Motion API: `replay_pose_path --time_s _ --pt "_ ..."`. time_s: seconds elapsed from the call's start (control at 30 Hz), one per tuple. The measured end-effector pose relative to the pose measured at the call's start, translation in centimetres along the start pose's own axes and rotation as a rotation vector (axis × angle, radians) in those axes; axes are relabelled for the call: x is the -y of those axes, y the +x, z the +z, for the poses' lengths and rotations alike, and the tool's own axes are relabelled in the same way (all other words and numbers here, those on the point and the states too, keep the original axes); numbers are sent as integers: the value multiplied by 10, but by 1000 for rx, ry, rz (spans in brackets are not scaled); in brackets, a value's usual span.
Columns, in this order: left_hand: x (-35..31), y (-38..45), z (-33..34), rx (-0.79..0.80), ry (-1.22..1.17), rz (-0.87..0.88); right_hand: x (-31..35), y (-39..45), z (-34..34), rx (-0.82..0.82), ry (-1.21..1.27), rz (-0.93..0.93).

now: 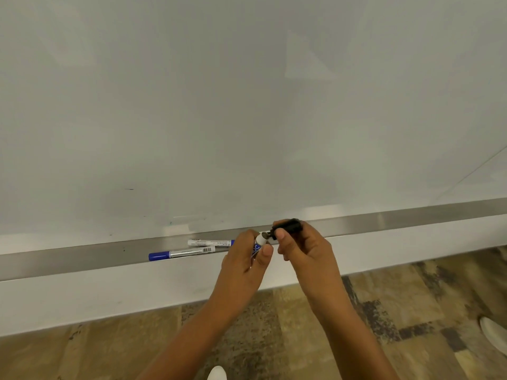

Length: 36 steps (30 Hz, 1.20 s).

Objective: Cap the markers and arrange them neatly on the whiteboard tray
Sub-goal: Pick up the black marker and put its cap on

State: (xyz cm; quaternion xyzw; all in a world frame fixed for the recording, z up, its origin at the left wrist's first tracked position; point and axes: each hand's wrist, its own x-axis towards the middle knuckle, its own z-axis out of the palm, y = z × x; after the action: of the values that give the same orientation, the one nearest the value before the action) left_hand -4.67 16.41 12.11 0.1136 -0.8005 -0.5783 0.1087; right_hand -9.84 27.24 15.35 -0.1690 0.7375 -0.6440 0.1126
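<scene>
Brown and tan patchwork flooring (315,338) fills the near ground, and two white shoe tips show on it, one (217,373) at the bottom edge and one (493,335) at the right edge. Two bare forearms rise from below toward the tray. The left hand (244,259) is closed around one white marker (259,242) with blue print on its barrel, its uncapped end pointing up and to the right. The right hand (304,242) pinches one black cap (288,226) between thumb and fingers, and the cap's open end sits just beside the marker's tip; whether they touch cannot be told. Both hands hover above the front edge of the tray.

The tray (82,256) is a long, grey metal ledge running the full width of the view, with a white panel below its front edge. Two more markers lie in it, left of the hands. One (181,253) lies along the tray's front edge, a blue cap on its left end. The other (211,243) lies just behind it, nearer the back edge, its blue right end partly hidden by the left hand. The two lie nearly parallel and appear to touch.

Beyond the tray, one whiteboard (247,105) fills the rest of the view, pale and almost clean, with a few faint smudges and small dark marks near its lower edge.
</scene>
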Motion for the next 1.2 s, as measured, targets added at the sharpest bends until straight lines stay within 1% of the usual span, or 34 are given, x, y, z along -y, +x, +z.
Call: replay_pose_path --time_s 0.13,0.27,0.33,0.4,0.53,0.63,0.73,0.83,1.03,1.13,1.2 --pt "-4 0 1 -2 -50 -64 0 -6 2 19 -116 -54" --pt "-1 -1 0 0 24 -67 -3 -10 3 5 -145 -69" --pt "2 -3 -1 12 72 -71 -6 -12 4 -3 -200 -66" --pt "4 -5 -1 17 107 -83 -9 -12 3 12 -234 -43" --pt "5 -8 1 36 145 -132 -14 -14 1 76 -193 50" --pt "6 -10 4 82 125 -188 -17 -20 1 118 -333 5" --pt "7 -11 7 117 143 -243 -21 -24 2 107 -457 -27" --pt "8 -10 8 138 132 -306 -23 -24 3 96 -537 -18" --pt "11 -7 9 174 45 -315 -20 -22 4 88 -639 -73" --pt "8 -3 9 134 4 -342 -18 -20 9 84 -629 -60" --pt "3 -1 6 106 -62 -351 -15 -17 12 79 -579 -52"
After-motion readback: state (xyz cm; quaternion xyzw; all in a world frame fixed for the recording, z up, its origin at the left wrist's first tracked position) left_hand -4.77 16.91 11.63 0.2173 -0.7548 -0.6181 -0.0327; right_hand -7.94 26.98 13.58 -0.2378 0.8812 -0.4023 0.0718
